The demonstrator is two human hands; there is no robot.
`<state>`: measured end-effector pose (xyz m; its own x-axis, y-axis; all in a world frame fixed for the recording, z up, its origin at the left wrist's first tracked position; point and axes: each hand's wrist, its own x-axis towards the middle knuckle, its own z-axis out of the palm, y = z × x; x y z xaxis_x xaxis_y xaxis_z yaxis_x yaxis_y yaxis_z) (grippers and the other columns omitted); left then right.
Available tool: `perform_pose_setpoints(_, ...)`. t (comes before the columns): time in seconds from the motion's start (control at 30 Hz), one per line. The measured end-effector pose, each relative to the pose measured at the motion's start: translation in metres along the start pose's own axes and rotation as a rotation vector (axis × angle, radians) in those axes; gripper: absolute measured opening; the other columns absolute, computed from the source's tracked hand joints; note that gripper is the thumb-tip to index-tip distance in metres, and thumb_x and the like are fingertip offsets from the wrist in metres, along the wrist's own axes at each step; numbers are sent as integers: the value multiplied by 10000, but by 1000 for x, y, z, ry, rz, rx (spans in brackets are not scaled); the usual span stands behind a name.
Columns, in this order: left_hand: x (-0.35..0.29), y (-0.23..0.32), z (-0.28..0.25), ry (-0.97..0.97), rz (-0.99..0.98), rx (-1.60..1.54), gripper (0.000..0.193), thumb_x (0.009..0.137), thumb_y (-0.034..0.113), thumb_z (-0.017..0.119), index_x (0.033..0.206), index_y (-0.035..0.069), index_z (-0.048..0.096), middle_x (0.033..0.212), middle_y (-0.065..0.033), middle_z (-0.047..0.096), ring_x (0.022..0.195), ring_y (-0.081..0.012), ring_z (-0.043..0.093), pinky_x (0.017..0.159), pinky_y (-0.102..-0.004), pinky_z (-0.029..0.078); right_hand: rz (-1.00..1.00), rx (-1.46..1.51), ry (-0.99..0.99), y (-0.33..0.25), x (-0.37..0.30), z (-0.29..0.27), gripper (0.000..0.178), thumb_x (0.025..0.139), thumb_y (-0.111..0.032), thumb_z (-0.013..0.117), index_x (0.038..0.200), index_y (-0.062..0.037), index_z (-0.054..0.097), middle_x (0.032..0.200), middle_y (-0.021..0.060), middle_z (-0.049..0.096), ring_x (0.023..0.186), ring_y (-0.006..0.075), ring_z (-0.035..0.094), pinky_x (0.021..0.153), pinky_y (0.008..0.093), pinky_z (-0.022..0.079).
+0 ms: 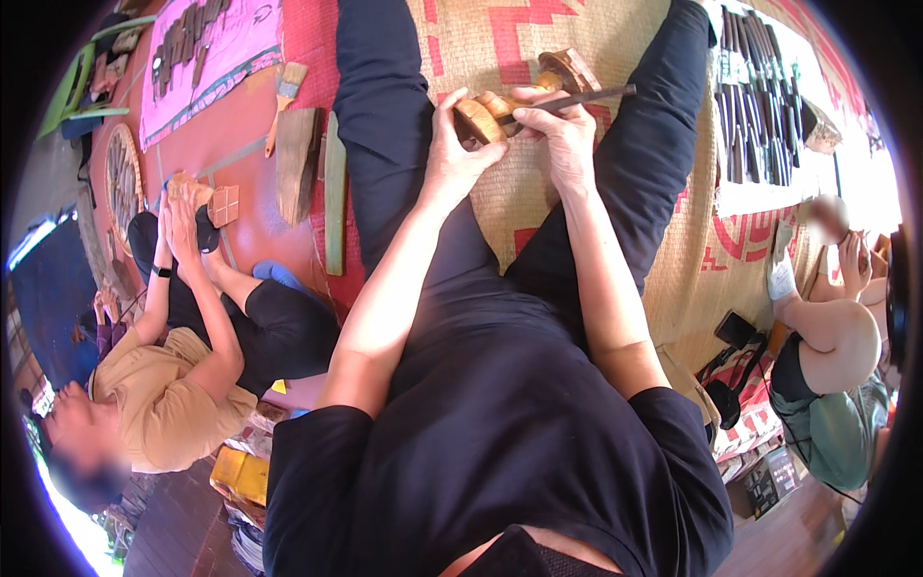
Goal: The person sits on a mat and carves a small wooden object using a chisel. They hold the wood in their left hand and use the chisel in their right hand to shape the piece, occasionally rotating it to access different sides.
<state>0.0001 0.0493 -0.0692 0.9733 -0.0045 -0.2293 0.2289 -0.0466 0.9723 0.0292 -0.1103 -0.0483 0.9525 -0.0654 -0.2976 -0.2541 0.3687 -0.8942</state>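
Observation:
A turned wooden piece, golden brown with a broad round end, a narrow waist and a wide stepped end, lies crosswise between my knees. My left hand grips its near-left round end, thumb and fingers wrapped about the rim. In my right hand is a thin dark carving chisel, its rear end pointing right and its front end at the wood by the waist. The right fingers also rest against the wooden piece. The chisel's cutting tip is too small to make out.
A patterned straw mat lies beneath my legs. Many dark chisels are laid out on white cloth at right, others on a pink cloth at left. A brush and wooden block lie nearby. People sit on both sides.

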Motion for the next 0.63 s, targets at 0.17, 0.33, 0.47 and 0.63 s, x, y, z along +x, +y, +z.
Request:
perform_pose_setpoints(0.17,2,-7,-2,-5,32,9,885,682,72,817,1402,98,302,1352,-165,380,1221,-269,487,957,-365,496,39,85,2,2,-3,4,96,741,19,716,828,-2,682,811,62,696,602,79,573,604,222,452)
perform_pose_setpoints(0.33,1,-8,-3,5,46,25,889,665,68,826,1390,98,313,1327,-158,388,1204,-265,494,950,-357,498,-1,191,-14,10,-3,-3,79,739,43,712,793,3,669,968,110,699,642,98,579,620,249,467)
perform_pose_setpoints(0.47,0,-3,0,3,21,16,883,660,56,823,1385,98,320,1323,-154,389,1201,-265,496,952,-358,496,-16,214,-11,5,-7,5,98,740,29,723,829,2,691,912,79,698,629,82,557,611,237,451)
perform_pose_setpoints(0.63,0,-6,-1,-1,35,12,888,679,76,825,1398,114,306,1365,-149,366,1239,-283,475,972,-367,491,7,57,24,6,-3,1,219,741,-24,754,956,-11,717,839,39,694,622,67,555,625,211,433)
